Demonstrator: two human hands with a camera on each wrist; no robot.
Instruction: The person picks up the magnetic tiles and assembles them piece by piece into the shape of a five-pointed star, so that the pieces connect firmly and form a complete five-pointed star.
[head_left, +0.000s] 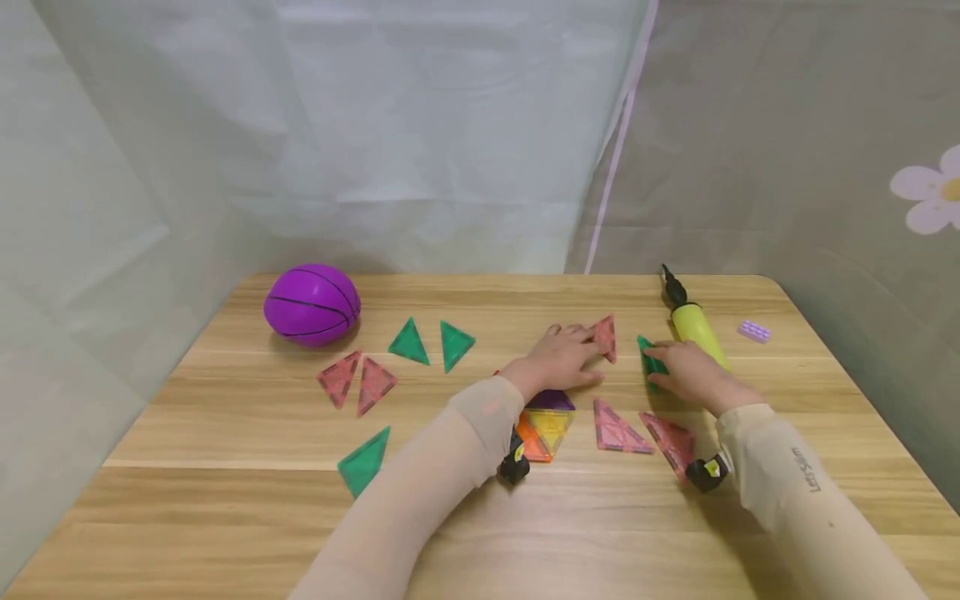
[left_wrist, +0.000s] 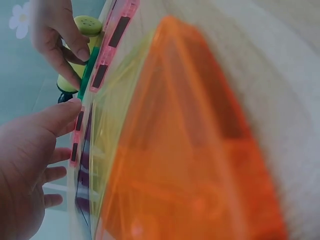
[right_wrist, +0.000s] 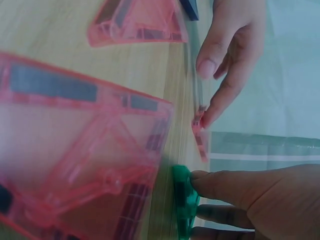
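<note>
My left hand (head_left: 562, 358) reaches over the middle of the table, its fingertips touching a pink-red triangular magnetic tile (head_left: 607, 337). To its right, my right hand (head_left: 693, 375) rests its fingertips on a green triangular tile (head_left: 651, 364). In the right wrist view, the thumb and fingers meet that green tile (right_wrist: 185, 202) from the same side. Under my left wrist, partly hidden, lie tiles joined together: purple (head_left: 552, 400), yellow (head_left: 553, 427) and orange (head_left: 531, 437). Two more pink tiles lie in front of the hands, one at left (head_left: 618, 429), one at right (head_left: 672, 442).
At the left are two pink tiles (head_left: 375, 385) and several green tiles (head_left: 408, 342), one near my left forearm. A purple ball (head_left: 312, 305) stands at the back left. Beyond my right hand lie a yellow-green hand pump (head_left: 695, 329) and a small lilac toy brick (head_left: 753, 332).
</note>
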